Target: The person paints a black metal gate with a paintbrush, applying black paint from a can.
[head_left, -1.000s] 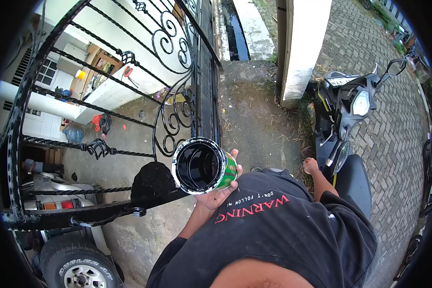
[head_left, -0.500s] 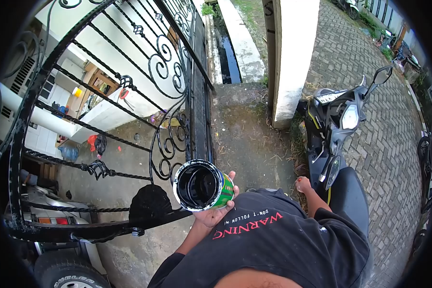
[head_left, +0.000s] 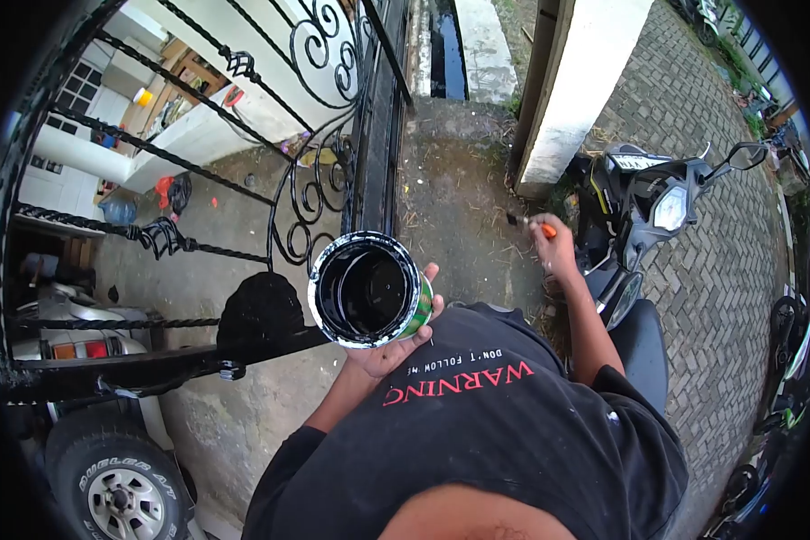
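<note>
Paint can (head_left: pixel 369 290) in left hand (head_left: pixel 391 346)

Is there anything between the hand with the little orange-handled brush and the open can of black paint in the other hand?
Nothing visible. The right hand lifts the orange-handled brush over bare concrete ground, and the green paint can sits in the left hand, with only open air between them.

The person wears a loose black short-sleeved T-shirt (head_left: pixel 513 432) printed with "WARNING" in red capitals and a smaller white line, "DON'T FOLLOW ME", both upside down from this view. A few pale flecks, possibly paint, dot the fabric near the right sleeve. Both forearms are bare, and the left hand (head_left: pixel 389 346) and right hand (head_left: pixel 556 252) wear no gloves.
</note>
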`<state>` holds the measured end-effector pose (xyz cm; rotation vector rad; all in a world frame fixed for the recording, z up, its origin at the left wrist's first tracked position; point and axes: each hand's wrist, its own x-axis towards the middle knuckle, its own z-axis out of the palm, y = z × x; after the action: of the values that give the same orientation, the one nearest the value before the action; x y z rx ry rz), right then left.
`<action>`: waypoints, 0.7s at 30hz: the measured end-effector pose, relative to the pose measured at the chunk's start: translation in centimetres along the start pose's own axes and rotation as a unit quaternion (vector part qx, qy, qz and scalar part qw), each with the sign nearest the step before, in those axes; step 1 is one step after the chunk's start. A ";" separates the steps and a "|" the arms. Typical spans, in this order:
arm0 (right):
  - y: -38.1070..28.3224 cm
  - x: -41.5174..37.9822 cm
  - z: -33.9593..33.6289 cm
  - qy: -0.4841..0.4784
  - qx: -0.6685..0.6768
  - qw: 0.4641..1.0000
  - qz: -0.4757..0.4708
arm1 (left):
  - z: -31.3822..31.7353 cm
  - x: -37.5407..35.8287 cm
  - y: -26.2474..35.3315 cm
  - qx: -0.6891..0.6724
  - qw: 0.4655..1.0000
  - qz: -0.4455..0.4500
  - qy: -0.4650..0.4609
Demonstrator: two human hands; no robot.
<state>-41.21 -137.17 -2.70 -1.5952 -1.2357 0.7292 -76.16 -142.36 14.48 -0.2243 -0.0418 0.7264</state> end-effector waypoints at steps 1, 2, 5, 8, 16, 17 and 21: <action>-3.2 1.2 -0.5 0.007 0.084 0.996 -0.005 | -0.1 0.1 0.1 0.000 1.000 -0.002 0.000; -7.4 2.0 -1.5 0.008 0.104 0.994 -0.030 | -0.2 0.3 0.2 0.002 1.000 -0.005 -0.013; -19.2 2.4 -5.3 0.010 0.215 0.972 -0.095 | -0.1 1.1 0.3 -0.013 0.998 -0.013 -0.059; -26.5 2.3 -8.3 0.004 0.312 0.914 -0.259 | 0.1 1.8 1.2 -0.013 0.999 -0.022 -0.034; -38.3 2.4 -8.0 -0.285 0.386 0.786 -0.389 | -2.8 2.7 3.2 0.075 0.995 0.060 -0.034; -38.9 1.9 -6.8 -0.304 0.348 0.799 -0.384 | -2.6 2.8 3.0 0.079 0.994 0.069 -0.037; -40.0 -0.1 -1.9 -0.314 0.137 0.870 -0.354 | -0.4 2.9 1.8 0.076 0.990 0.105 -0.062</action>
<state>-54.61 -136.66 35.00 -0.5697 -1.9283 0.9022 -75.07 -139.21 13.55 -0.0371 -0.0812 0.9479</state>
